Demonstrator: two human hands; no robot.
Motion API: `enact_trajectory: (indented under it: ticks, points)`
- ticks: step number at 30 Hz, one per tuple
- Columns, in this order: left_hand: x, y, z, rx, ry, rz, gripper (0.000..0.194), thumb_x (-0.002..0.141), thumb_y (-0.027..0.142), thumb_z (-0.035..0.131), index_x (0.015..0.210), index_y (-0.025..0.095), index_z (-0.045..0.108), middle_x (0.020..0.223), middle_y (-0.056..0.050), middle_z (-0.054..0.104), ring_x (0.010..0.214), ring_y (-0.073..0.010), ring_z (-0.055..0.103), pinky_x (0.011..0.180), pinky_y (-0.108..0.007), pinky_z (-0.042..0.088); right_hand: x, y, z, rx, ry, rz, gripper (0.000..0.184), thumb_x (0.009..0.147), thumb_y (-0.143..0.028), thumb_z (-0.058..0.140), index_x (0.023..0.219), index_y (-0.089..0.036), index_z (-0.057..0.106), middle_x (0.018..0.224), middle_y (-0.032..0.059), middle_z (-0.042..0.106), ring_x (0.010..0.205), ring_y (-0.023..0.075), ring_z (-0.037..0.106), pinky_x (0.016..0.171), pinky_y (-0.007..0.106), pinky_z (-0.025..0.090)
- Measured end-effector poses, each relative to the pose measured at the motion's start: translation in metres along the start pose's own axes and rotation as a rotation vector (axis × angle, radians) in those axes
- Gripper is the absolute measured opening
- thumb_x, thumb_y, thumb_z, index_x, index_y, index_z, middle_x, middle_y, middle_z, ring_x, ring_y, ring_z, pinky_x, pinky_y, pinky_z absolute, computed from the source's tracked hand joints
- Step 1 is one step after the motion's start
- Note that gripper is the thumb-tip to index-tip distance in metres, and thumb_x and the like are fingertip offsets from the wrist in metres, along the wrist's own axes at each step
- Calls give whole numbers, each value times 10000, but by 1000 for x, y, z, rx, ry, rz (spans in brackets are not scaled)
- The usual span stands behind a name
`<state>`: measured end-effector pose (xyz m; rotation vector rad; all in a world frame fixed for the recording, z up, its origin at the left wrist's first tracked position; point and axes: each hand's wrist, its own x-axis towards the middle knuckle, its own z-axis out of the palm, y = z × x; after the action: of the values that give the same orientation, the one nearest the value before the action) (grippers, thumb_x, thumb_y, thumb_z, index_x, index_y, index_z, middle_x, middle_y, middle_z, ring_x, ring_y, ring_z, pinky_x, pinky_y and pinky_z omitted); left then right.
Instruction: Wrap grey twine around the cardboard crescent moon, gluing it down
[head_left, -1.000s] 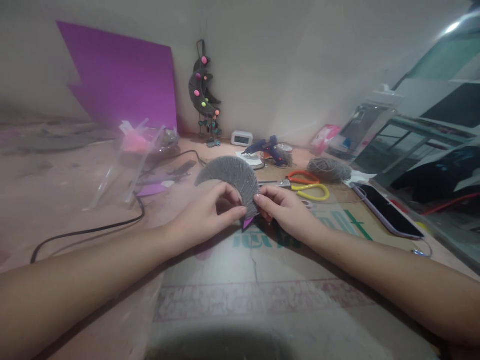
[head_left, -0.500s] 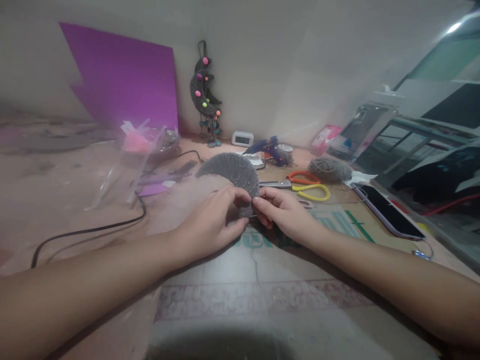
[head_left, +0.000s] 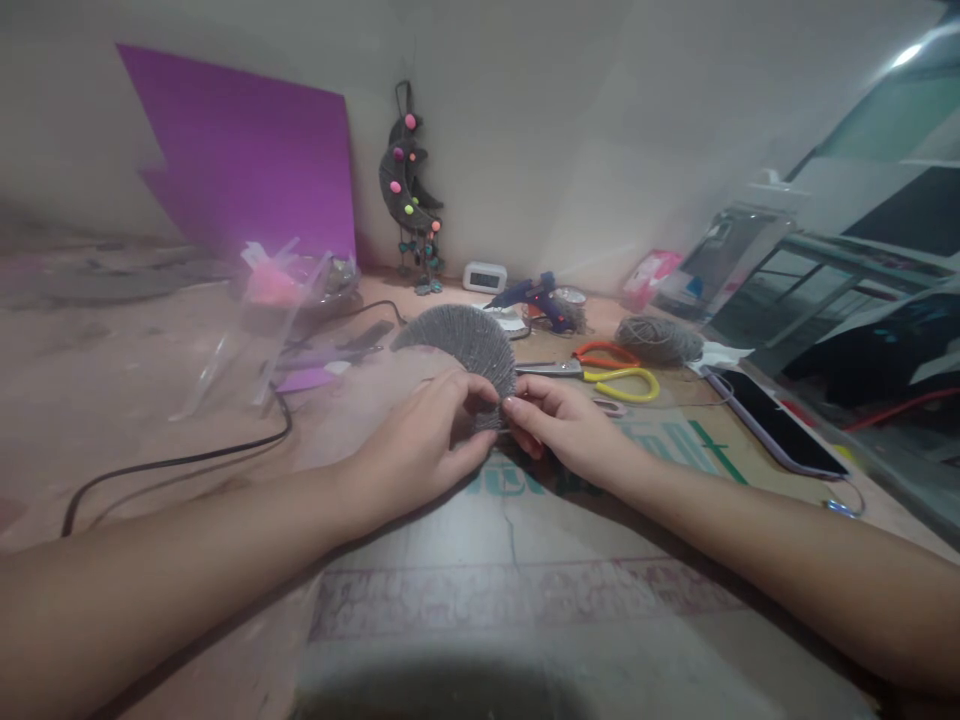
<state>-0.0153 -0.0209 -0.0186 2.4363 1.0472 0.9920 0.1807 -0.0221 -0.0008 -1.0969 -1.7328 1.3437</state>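
A crescent wound closely with grey yarn point(head_left: 469, 340) stands tilted over the middle of the table. My left hand point(head_left: 439, 430) is closed on its lower end, thumb and fingers on either side. At the same end, my right hand point(head_left: 559, 425) has thumb and forefinger pinched together against the crescent's right edge. The fingertips appear to grip the grey yarn, though the strand between them is mostly hidden. Loose yarn runs to the right toward the grey yarn ball point(head_left: 660, 340).
Behind the hands lie scissors with orange and yellow handles point(head_left: 619, 370) and a blue glue gun point(head_left: 536, 298). A phone point(head_left: 776, 420) rests at right, a black cable point(head_left: 187, 460) at left. A decorated crescent hanging point(head_left: 409, 185), white clock point(head_left: 485, 277) and purple sheet point(head_left: 262, 150) are at back.
The crescent and both sets of fingertips have shifted very slightly left. Both hands keep their hold.
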Motion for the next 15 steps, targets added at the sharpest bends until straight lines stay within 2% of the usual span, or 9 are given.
enact_trajectory:
  ticks: [5,7,10,12,15]
  points:
    - [-1,1,-5,-87,-28,28,340,869,366,596,1142,190,495,1060,-57,625,977,-209,597,856,-369,465,-1,0,0,3,22,4,270,875,-445,572,789,-199,499,501,-90,470,418,65,430,410,187,341]
    - [0,0,-7,-130,5,8,300,910,363,539,1145,181,500,1062,-58,625,999,-200,589,880,-355,456,-1,0,-1,0,34,5,272,872,-452,577,805,-197,513,503,-90,468,420,65,426,411,189,331]
    - [4,-2,-10,-143,79,-47,191,964,321,437,984,178,561,940,-35,626,923,-180,581,845,-326,442,0,0,-1,19,43,9,268,869,-456,581,836,-196,526,508,-95,461,413,63,408,404,192,315]
    - [7,-3,-11,-148,86,-70,242,978,305,406,858,178,575,850,-18,614,851,-167,571,805,-309,433,0,0,-1,32,51,4,273,861,-457,591,837,-193,530,519,-94,460,419,60,407,413,192,319]
    - [9,-5,-12,-177,29,-80,318,989,307,378,780,180,581,800,-6,611,804,-157,564,777,-298,423,1,1,-2,33,60,2,277,861,-457,596,825,-191,530,531,-90,461,434,59,416,433,195,328]
